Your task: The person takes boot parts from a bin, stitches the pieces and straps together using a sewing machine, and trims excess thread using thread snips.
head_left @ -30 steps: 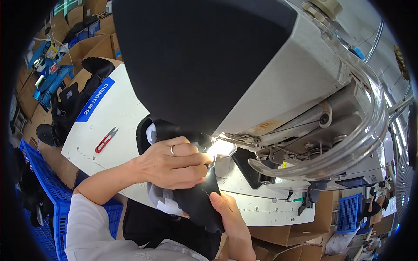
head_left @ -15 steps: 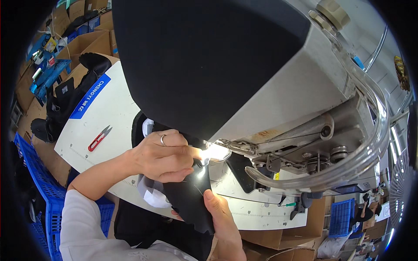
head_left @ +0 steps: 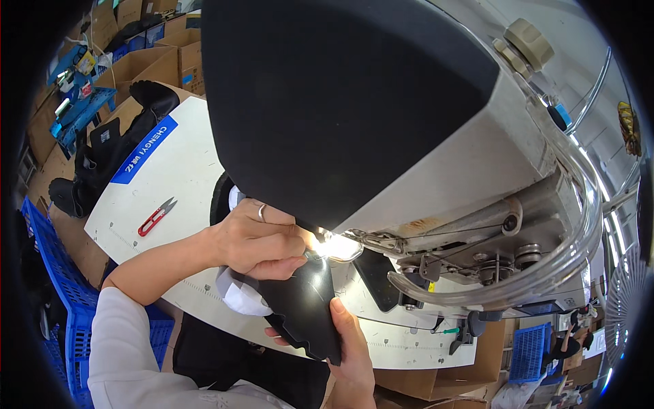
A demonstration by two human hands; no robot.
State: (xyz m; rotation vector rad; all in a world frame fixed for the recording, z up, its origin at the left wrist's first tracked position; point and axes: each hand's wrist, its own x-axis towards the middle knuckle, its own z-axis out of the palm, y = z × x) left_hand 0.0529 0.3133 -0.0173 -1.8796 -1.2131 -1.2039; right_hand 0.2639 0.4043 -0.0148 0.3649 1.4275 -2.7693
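Observation:
A smooth black leather-like panel (head_left: 303,300) with a wavy near edge lies under the head of a sewing machine (head_left: 449,184). My left hand (head_left: 262,238), a ring on one finger, is curled closed on the panel's far part, fingertips close to the brightly lit needle area. Glare and the machine head hide those fingertips. My right hand (head_left: 351,341) grips the panel's near right edge, thumb on top and fingers underneath. White material (head_left: 242,296) shows beside the panel, under my left wrist.
Red-handled thread snips (head_left: 157,217) lie on the white machine table (head_left: 184,170) at left. Black boots (head_left: 119,143) stand past its far left edge. Blue crates (head_left: 82,313) are at left, cardboard boxes (head_left: 436,382) below right. A clear curved tube (head_left: 497,279) guards the machine.
The panel's near end has swung slightly right with my right hand, and more of its wavy edge shows. My left hand stays by the needle. The whole view has shifted slightly.

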